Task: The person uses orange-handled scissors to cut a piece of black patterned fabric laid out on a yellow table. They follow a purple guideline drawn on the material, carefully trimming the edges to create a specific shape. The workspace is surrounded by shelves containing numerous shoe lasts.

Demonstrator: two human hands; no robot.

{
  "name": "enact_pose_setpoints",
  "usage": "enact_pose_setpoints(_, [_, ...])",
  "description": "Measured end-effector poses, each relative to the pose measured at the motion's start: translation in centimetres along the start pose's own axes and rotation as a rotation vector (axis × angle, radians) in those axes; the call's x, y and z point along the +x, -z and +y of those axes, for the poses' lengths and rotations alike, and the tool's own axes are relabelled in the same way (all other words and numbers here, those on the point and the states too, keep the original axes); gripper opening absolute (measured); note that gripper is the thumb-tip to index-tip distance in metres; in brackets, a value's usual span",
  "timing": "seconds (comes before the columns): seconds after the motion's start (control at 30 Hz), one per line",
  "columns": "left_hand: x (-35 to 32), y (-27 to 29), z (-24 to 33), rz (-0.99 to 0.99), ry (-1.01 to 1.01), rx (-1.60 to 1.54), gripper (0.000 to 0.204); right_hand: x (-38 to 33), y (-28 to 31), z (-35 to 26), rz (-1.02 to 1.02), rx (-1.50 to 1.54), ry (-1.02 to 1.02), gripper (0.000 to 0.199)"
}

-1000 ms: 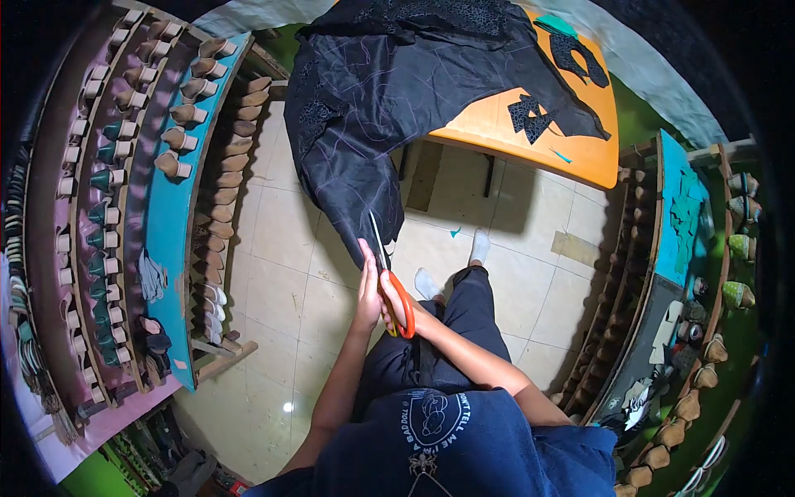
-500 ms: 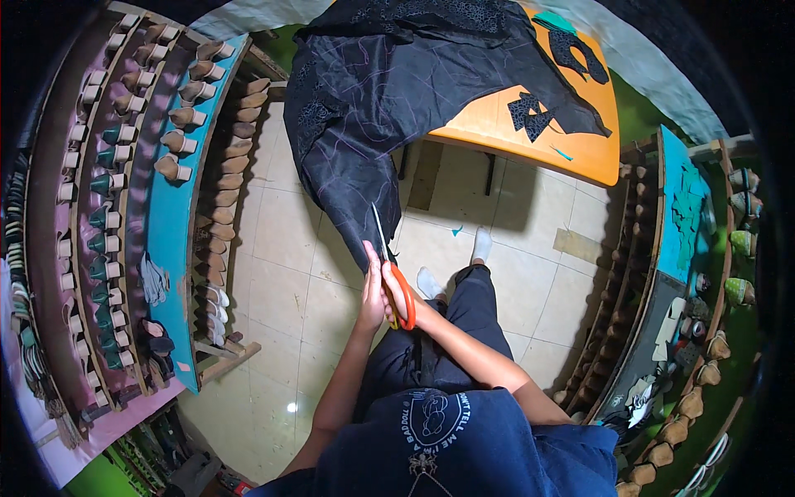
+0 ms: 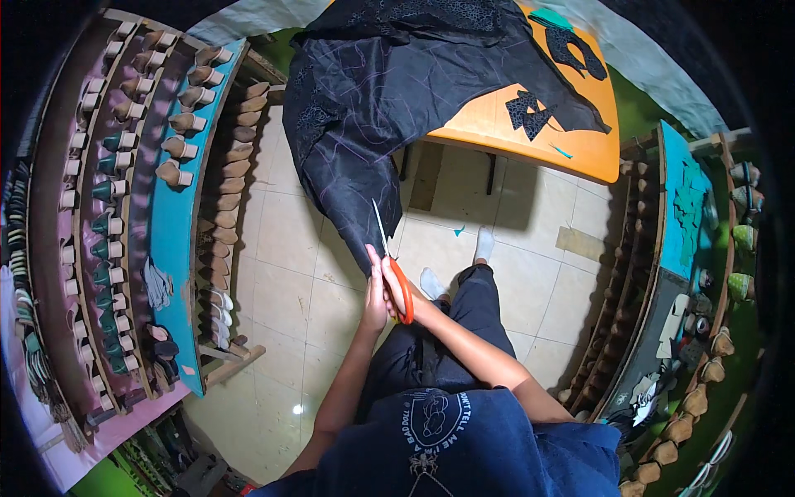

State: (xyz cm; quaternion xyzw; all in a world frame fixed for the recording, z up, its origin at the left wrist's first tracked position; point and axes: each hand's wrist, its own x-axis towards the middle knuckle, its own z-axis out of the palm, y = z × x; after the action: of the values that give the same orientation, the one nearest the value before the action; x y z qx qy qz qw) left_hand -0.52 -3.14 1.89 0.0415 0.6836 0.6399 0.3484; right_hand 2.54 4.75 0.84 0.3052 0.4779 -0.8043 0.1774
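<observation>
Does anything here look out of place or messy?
Yes, slightly: a small teal scrap lies loose on the floor near the feet. Also, a brownish patch at right interrupts the pale tiling.

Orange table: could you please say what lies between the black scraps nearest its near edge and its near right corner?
A thin teal scrap lies there, shown in the head view.
</observation>
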Motion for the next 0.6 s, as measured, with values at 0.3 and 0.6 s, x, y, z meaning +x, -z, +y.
enact_pose_setpoints(0.3, [0.5, 0.7, -2.1, 0.057, 0.061, -0.041, 0.056, 0.7, -0.3, 0.5, 0.038, 0.049, 0.128, 0.074])
enact_pose_setpoints(0.6, [-0.4, -0.2, -0.3, 0.077, 0.09, 0.025, 0.059, 0.9, -0.1, -1.1, 0.012, 0.017, 0.033, 0.075])
